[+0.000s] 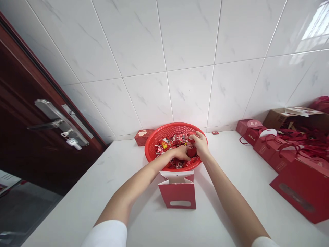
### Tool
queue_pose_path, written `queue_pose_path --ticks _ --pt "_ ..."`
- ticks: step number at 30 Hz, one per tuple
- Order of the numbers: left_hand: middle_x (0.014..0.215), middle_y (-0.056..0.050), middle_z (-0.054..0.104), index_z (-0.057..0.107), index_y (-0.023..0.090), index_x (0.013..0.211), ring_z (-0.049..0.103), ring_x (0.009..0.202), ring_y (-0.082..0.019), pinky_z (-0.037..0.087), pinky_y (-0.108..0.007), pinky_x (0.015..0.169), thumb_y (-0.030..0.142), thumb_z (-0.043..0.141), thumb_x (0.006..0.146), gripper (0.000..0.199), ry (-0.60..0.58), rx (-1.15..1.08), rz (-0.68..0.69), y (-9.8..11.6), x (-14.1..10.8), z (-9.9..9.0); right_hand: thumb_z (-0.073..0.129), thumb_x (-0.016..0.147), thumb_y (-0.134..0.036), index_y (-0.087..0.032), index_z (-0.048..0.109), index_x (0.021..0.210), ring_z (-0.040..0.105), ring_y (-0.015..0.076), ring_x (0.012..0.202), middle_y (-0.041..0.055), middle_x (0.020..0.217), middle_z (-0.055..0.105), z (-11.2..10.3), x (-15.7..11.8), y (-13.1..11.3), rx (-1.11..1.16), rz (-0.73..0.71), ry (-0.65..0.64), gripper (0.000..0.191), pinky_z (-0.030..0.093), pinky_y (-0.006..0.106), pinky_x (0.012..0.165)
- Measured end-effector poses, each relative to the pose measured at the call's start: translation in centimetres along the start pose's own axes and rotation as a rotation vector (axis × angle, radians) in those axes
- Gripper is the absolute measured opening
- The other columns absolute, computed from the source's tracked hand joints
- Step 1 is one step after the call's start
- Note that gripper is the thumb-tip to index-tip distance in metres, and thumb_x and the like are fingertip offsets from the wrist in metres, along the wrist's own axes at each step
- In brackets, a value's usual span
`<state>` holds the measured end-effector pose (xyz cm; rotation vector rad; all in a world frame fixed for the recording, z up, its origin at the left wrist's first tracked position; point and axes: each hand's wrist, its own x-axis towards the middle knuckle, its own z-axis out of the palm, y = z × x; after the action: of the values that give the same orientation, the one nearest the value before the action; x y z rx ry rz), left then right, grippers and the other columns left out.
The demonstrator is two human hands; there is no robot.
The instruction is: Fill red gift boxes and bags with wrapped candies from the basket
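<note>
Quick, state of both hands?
Left hand: in the basket among wrapped sweets; grip can't be told.
Right hand: appears closed on a red packet.

The left hand (181, 152) has its fingertips hidden among wrapped packets (167, 142) — most print too small to read — and the forearm covers part of the red basket's rim (149, 151). Whether the right hand (202, 145) grips anything is unclear. The paper bag's floor (177, 193) is partly hidden. Lettering on the card (215, 133) at the table's far edge (224, 134) is illegible. The picture cuts off the table's near edge, door (28, 85) and carton (276, 120).
</note>
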<state>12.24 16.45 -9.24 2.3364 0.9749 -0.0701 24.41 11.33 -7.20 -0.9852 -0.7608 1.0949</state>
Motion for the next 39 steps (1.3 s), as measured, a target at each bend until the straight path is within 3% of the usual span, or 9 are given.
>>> queue_pose_path --ticks 7,13,18,22,25,35,39 --pt "0.094 -0.004 0.075 0.071 0.015 0.094 0.068 0.092 -0.025 0.054 -0.03 0.078 0.012 0.071 0.062 0.033 0.05 -0.207 0.034 -0.6 0.2 -0.3 0.063 0.055 -0.027 -0.023 0.053 0.065 0.057 0.0148 0.061 -0.003 0.064 0.066 0.1 0.0 0.2 0.041 -0.051 0.042 0.016 0.043 0.025 0.053" --pt "0.076 0.0 0.073 0.075 0.015 0.089 0.068 0.077 -0.022 0.054 -0.029 0.07 0.008 0.075 0.053 0.037 0.072 -0.38 0.037 -1.8 0.3 -1.2 0.064 0.055 -0.027 -0.023 0.051 0.065 0.056 0.0138 0.058 -0.0038 0.062 0.066 0.3 -0.1 -0.2 0.067 -0.047 0.071 0.017 0.043 0.025 0.052" --pt "0.079 0.0 0.072 0.074 0.015 0.096 0.065 0.069 -0.018 0.051 -0.028 0.065 0.014 0.075 0.057 0.039 0.258 -0.522 0.029 -2.9 -0.4 -3.0 0.063 0.055 -0.028 -0.023 0.053 0.065 0.054 0.0134 0.053 -0.003 0.063 0.068 0.3 -0.1 -0.3 0.078 -0.027 0.079 0.014 0.042 0.027 0.051" --pt "0.083 -0.004 0.071 0.069 0.015 0.094 0.065 0.075 -0.019 0.051 -0.03 0.072 0.025 0.073 0.069 0.028 0.449 -0.639 0.052 -3.1 -1.3 -4.3 0.063 0.056 -0.027 -0.023 0.054 0.065 0.054 0.0136 0.053 -0.0026 0.064 0.069 0.3 0.0 -0.3 0.077 -0.01 0.078 0.014 0.042 0.027 0.051" --pt "0.087 -0.005 0.071 0.066 0.016 0.091 0.066 0.081 -0.02 0.051 -0.032 0.079 0.03 0.075 0.07 0.027 0.517 -0.708 0.101 -2.5 -1.8 -4.8 0.064 0.057 -0.027 -0.024 0.053 0.065 0.054 0.0139 0.053 -0.0022 0.066 0.07 0.3 0.1 -0.3 0.067 0.008 0.073 0.015 0.043 0.027 0.051" --pt "0.097 -0.006 0.074 0.068 0.016 0.097 0.067 0.095 -0.023 0.05 -0.04 0.094 0.03 0.091 0.058 0.047 0.512 -0.865 0.197 -0.9 -2.8 -5.3 0.072 0.056 -0.029 -0.023 0.057 0.07 0.058 0.0142 0.058 -0.0026 0.069 0.069 0.3 0.1 -0.2 0.025 0.029 0.042 0.021 0.046 0.027 0.054" --pt "0.097 -0.007 0.074 0.069 0.015 0.098 0.067 0.094 -0.025 0.05 -0.044 0.095 0.031 0.09 0.059 0.048 0.41 -0.926 0.236 -0.7 -3.0 -5.3 0.081 0.052 -0.031 -0.023 0.059 0.074 0.061 0.0154 0.062 -0.0026 0.071 0.069 0.3 -0.2 -0.3 0.015 0.018 0.012 0.032 0.046 0.026 0.053"
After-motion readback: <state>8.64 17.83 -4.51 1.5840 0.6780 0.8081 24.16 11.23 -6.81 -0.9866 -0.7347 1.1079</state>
